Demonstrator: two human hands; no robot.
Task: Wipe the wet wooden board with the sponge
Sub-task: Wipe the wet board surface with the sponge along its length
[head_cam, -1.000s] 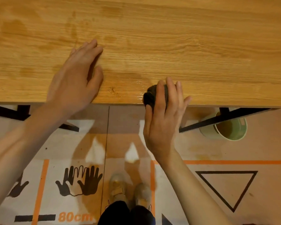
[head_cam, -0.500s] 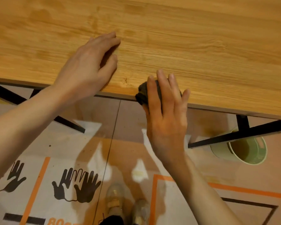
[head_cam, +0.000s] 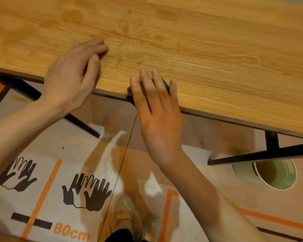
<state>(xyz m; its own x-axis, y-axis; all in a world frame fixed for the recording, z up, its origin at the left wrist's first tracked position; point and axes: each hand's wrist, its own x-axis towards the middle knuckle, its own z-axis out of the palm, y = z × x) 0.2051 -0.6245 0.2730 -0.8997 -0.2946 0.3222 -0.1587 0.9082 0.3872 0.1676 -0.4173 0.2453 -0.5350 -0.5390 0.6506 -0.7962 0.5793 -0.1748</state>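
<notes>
A long wooden board (head_cam: 208,49) fills the upper part of the view, with faint darker damp marks near its top middle. My right hand (head_cam: 157,117) presses a dark sponge (head_cam: 164,84) flat against the board's near edge; fingers cover most of the sponge, and only its dark rim shows. My left hand (head_cam: 73,75) rests palm down on the board to the left of the sponge, fingers together, holding nothing.
Black metal legs (head_cam: 271,142) hold the board up. A pale green bucket (head_cam: 273,173) stands on the floor under the right side. Below are a floor mat with hand prints and orange lines (head_cam: 87,193), and my shoes (head_cam: 124,215).
The view has tilted and shifted, so the board now slopes down to the right. My right hand and the sponge stay at the near edge; my left hand stays flat on the board.
</notes>
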